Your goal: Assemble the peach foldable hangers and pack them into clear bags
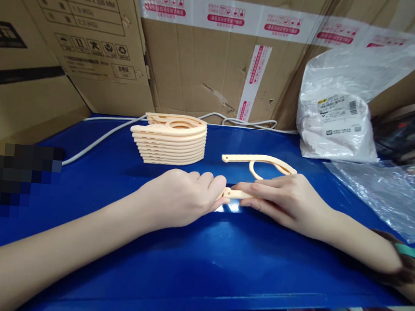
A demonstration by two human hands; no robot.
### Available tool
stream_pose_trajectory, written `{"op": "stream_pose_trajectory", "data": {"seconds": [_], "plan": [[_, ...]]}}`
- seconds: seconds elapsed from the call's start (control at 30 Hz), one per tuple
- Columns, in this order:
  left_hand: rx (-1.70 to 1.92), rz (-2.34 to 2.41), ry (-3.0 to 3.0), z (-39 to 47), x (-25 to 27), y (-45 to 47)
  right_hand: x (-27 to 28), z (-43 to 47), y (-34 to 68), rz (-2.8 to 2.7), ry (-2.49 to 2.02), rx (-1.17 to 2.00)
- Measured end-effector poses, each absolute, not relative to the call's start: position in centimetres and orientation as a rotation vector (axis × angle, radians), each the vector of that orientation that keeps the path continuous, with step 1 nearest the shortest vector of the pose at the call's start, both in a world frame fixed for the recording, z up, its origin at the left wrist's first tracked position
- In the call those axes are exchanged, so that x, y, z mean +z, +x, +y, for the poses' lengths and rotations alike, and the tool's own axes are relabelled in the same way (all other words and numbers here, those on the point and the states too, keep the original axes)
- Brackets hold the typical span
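In the head view, a cream plastic folding clothes hanger is gripped between both hands, low over the blue table. My left hand [189,195] is closed around one end, with the thumb beneath, and its fingers hide that part. A short stretch of the hanger arm [238,194] with a small hole shows between the hands. My right hand [289,199] pinches the other side between thumb and fingers. Just beyond it, another cream hanger piece [261,159] with a curved loop reaches left; whether it joins the held part is hidden. Behind my left hand stands a stack of folded hangers [170,140].
The blue table [198,266] has its front edge near me. Cardboard boxes [216,59] wall the back and left. A white cable [103,141] runs along the rear. At the right are a white plastic bag [337,123] and a clear plastic sheet [382,195].
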State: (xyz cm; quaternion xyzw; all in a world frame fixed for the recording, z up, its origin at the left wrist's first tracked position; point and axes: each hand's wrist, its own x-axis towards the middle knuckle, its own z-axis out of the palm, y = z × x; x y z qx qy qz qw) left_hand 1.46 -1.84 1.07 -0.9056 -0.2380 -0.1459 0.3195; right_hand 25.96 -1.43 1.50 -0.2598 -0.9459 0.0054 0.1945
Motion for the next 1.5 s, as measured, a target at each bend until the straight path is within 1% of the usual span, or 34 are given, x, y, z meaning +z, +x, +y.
{"op": "stream_pose_trajectory", "data": {"seconds": [0.1, 0.2, 0.47, 0.67, 0.9, 1.07, 1.23, 1.5], "plan": [[-0.368, -0.585, -2.326, -1.91, 1.16, 1.43, 1.61, -1.34, 26.00, -2.659, -0.738, 0.165], [-0.374, -0.564, -2.298, -1.99, 1.22, 1.45, 1.68, -1.29, 26.00, -2.664, -0.740, 0.205], [-0.430, -0.644, -2.369, -2.12, 0.98, 1.52, 1.37, -1.37, 25.85, -2.659, -0.689, 0.026], [-0.537, -0.899, -2.709, -1.77, 0.88, 1.32, 1.44, -1.26, 26.03, -2.675, -0.738, -0.101], [-0.453, -1.006, -2.838, -1.75, 1.14, 1.32, 1.42, -1.43, 25.96, -2.672, -0.736, -0.164], [-0.389, -0.983, -2.817, -1.87, 1.32, 1.36, 1.24, -1.36, 25.91, -2.667, -0.706, -0.150], [-0.399, -0.904, -2.764, -1.88, 1.31, 1.22, 1.26, -1.36, 25.93, -2.685, -0.714, -0.149], [-0.339, -0.739, -2.573, -1.90, 0.73, 1.31, 1.36, -1.30, 25.92, -2.700, -0.742, -0.044]]}}
